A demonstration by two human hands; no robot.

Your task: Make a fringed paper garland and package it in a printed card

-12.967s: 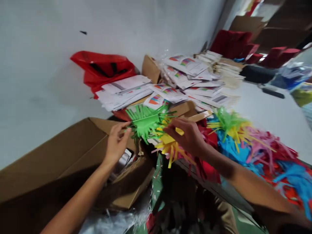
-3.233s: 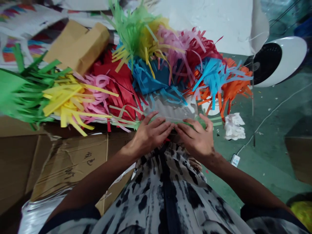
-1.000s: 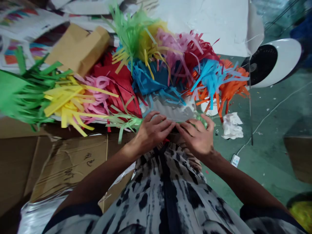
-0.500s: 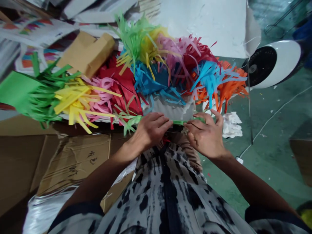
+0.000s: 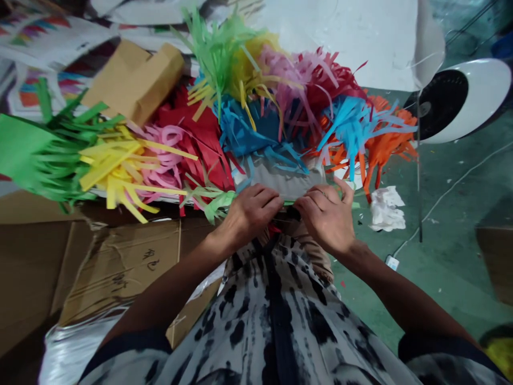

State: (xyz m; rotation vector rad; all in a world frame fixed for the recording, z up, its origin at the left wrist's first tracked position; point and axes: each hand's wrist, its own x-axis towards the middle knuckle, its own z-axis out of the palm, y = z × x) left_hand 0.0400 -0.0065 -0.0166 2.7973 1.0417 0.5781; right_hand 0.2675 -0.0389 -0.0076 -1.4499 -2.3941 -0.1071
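Both hands are close together at the near edge of the work surface. Curled fingers of my left hand point(image 5: 254, 211) pinch a light green fringed paper tassel point(image 5: 220, 205), its cut strips fanning out to the left. On the other side my right hand point(image 5: 329, 215) has its fingers bent round the same paper, a sliver of green showing between the hands. My fingers hide most of the twisted part. Just beyond lies a translucent whitish sheet point(image 5: 286, 181), with a blue paper tassel point(image 5: 252, 128) behind it.
Green point(image 5: 68, 149), yellow point(image 5: 116, 166), red point(image 5: 200, 144) and orange tassels point(image 5: 387, 141) crowd the surface. A tan paper packet point(image 5: 138, 80) lies behind them. Cardboard point(image 5: 124, 267) is below left. At right are a white fan point(image 5: 476, 101), a thin rod point(image 5: 419, 187) and a floor cable point(image 5: 452, 184).
My right hand has moved left toward my left hand, and its spread fingers have closed in on the green paper. The view has shifted slightly.
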